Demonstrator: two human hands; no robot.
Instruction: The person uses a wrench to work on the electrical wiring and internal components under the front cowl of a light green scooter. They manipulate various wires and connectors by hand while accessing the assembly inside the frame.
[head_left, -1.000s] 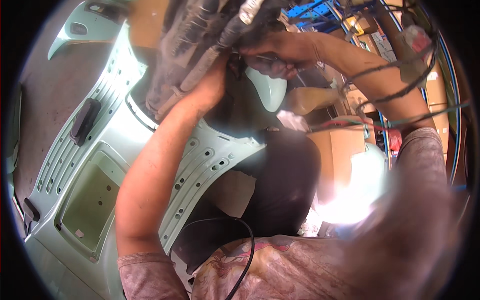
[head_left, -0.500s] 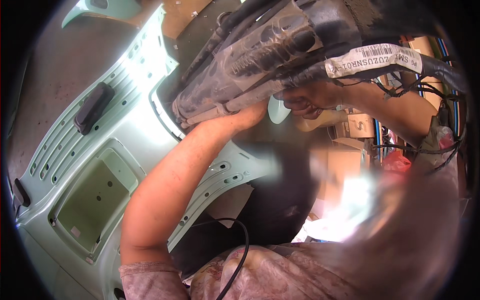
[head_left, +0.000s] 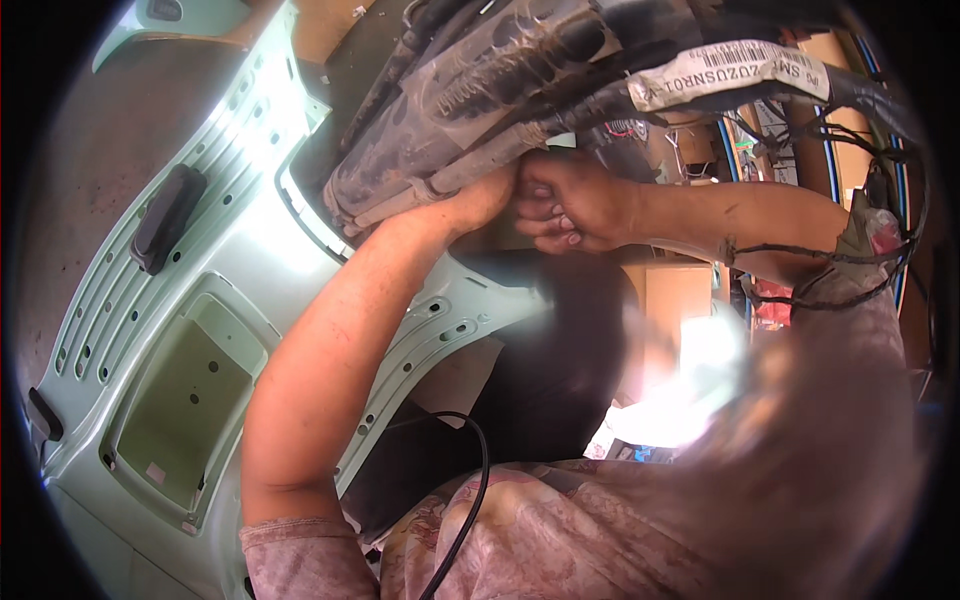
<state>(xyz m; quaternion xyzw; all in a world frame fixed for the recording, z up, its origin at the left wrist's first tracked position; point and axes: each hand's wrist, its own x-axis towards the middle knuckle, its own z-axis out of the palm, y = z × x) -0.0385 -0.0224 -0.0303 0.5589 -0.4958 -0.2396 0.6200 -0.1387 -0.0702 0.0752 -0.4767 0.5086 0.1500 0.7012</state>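
A dusty black tube-like assembly (head_left: 460,110) runs diagonally across the top middle. Beneath its lower edge my left hand (head_left: 490,197) reaches in, fingers hidden from sight. Right beside it, my right hand (head_left: 575,203) is closed with the fingers curled in, and its thumb side lies against the left hand. Whatever the right fingers hold, if anything, cannot be made out. Above the hands passes a thick black wiring harness (head_left: 872,97) carrying a white label (head_left: 730,75). A small pale green piece (head_left: 560,140) shows just above the right hand.
A large pale green vehicle panel (head_left: 250,235) with slots and a recessed box (head_left: 185,400) fills the left. A black pad (head_left: 168,220) is on it. Loose thin wires (head_left: 790,250) hang by my right forearm. A black cable (head_left: 480,500) curves in front of my shirt. Cardboard boxes (head_left: 680,290) stand at right.
My right hand has moved left and slightly down, up against the left hand, with its fingers curled. The pale green piece beside it is now mostly hidden. The view has shifted slightly.
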